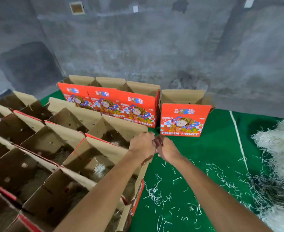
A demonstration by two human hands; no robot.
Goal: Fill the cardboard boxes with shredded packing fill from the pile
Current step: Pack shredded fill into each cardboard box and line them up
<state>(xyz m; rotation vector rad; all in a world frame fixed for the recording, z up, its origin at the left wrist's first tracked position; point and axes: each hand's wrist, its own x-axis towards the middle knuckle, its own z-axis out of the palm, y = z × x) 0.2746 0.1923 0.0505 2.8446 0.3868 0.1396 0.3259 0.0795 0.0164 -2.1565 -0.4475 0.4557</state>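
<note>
Your left hand [142,144] and right hand [167,149] are bare; back from the fingers, both forearms are sleeveless.

Open boxes [54,148] left, fill pile [278,148] right, hands between

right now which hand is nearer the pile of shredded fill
Right. The right hand is out over the green mat, on the side where the pile of shredded fill lies, though well short of it. The left hand is beside it, over the edge of the boxes, farther away.
</note>
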